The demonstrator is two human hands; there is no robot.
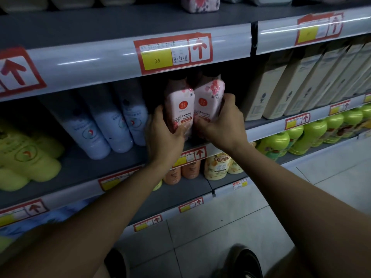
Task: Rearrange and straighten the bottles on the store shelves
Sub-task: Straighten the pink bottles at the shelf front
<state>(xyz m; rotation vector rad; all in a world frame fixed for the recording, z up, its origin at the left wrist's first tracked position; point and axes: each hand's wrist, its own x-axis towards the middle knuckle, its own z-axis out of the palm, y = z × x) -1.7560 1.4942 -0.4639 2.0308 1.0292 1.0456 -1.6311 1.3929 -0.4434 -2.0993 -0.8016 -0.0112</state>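
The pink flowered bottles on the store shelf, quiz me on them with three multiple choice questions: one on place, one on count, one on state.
1. What stands directly left of the pink flowered plastic bottles?
A. pale blue bottles
B. beige cartons
C. orange bottles

2. How many pink bottles do the hands hold?
A. one
B. two
C. four

3. How are the pink bottles standing?
A. lying flat
B. upside down
C. upright, side by side

Answers:
1 A, the pale blue plastic bottles sit to their left on the same shelf.
2 B, the left hand grips one and the right hand the other.
3 C, their dark caps point up and their sides touch.
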